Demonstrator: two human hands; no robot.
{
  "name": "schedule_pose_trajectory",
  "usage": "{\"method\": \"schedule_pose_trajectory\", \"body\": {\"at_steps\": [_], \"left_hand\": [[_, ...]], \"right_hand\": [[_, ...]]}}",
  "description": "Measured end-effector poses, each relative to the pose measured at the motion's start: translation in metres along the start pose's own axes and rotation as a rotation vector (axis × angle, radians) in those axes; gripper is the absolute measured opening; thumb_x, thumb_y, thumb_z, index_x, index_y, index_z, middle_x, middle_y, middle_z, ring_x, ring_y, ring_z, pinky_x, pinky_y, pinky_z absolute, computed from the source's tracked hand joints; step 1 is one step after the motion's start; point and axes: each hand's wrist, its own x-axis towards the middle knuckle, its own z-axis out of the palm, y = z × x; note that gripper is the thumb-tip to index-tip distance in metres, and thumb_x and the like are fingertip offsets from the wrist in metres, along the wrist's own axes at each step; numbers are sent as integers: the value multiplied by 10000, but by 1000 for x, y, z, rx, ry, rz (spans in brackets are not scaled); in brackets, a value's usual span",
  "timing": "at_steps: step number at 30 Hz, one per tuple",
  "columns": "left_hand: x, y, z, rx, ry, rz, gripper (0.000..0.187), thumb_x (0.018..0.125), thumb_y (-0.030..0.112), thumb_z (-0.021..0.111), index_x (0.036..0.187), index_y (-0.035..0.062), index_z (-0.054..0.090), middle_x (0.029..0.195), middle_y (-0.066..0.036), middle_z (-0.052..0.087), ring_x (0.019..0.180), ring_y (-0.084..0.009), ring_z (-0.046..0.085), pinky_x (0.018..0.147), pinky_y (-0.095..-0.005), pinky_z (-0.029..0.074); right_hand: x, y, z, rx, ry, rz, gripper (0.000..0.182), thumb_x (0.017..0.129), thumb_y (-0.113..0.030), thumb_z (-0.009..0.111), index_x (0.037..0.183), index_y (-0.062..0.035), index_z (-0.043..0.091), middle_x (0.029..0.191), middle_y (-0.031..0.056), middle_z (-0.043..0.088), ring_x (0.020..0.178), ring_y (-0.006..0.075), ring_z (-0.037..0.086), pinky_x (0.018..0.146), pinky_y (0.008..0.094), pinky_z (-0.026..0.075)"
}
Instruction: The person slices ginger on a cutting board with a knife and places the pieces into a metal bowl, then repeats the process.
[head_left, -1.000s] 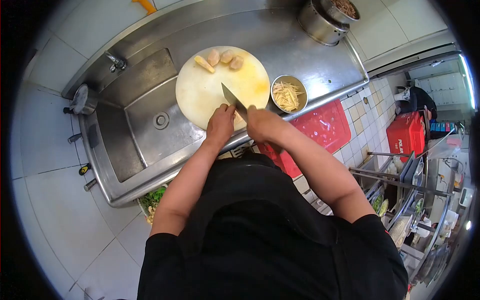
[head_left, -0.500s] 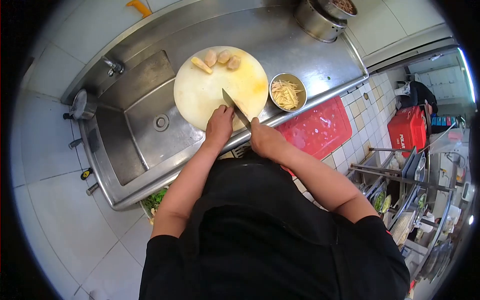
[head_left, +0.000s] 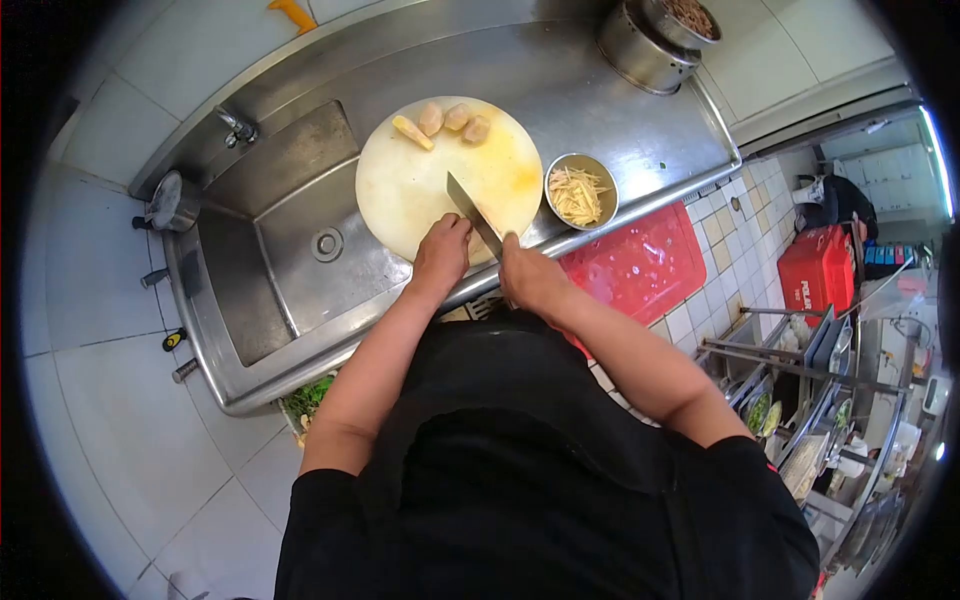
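My right hand is closed round the handle of a kitchen knife, its blade slanting up and left over the round white cutting board. My left hand rests at the board's near edge with curled fingers against the blade's left side. Whatever those fingers press on is hidden. Several peeled pieces that look like ginger lie at the far side of the board. Right of the board stands a metal bowl holding thin pale yellow strips.
A steel sink basin with a faucet lies to the left. Metal pots stand at the counter's far right. Below the counter edge is a red board or lid. Racks and a red box are farther right.
The view has shifted slightly, so the board and bowl appear a little lower and to the right. The knife blade is tilted and shows more of its face. Both hands keep nearly the same place.
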Motion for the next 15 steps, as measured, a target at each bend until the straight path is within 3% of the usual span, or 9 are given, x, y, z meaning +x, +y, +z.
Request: {"method": "schedule_pose_trajectory", "body": {"at_steps": [3, 4, 8, 11, 15], "left_hand": [[0, -5, 4, -29, 9, 40, 178, 915, 68, 614, 1080, 37, 675, 1070, -165, 639, 997, -385, 631, 841, -445, 527], [-4, -6, 5, -71, 37, 46, 175, 913, 71, 623, 1078, 42, 675, 1065, -159, 637, 1001, -382, 632, 839, -439, 528], [-4, -5, 4, -84, 20, 0, 167, 913, 74, 634, 1070, 41, 677, 1061, -156, 637, 995, -377, 633, 842, -439, 527], [-4, -4, 1, -89, -16, -13, 177, 913, 78, 638, 1080, 41, 682, 1071, -155, 641, 991, -372, 637, 851, -439, 527], [2, -8, 3, -60, -17, 39, 181, 913, 91, 648, 1084, 37, 675, 1067, -156, 639, 984, -371, 637, 849, -435, 528]], "right_hand": [[24, -17, -34, -30, -112, -20, 311, 920, -67, 485, 1191, 84, 466, 1018, 348, 682, 982, 468, 693, 866, 530, 548], [17, -35, -59, 23, -240, 74, 301, 914, -57, 483, 1175, 90, 468, 991, 335, 689, 950, 469, 696, 848, 531, 548], [-13, 1, -10, 5, -64, -45, 268, 915, -60, 474, 1145, 75, 445, 958, 339, 690, 939, 477, 693, 842, 539, 545], [-1, 8, 14, 12, -5, -8, 208, 933, -99, 475, 1063, 56, 430, 882, 331, 676, 878, 495, 677, 808, 555, 533], [24, -20, -34, -28, -73, -34, 272, 917, -52, 484, 1160, 68, 471, 1029, 340, 680, 994, 465, 686, 865, 506, 549]]}}
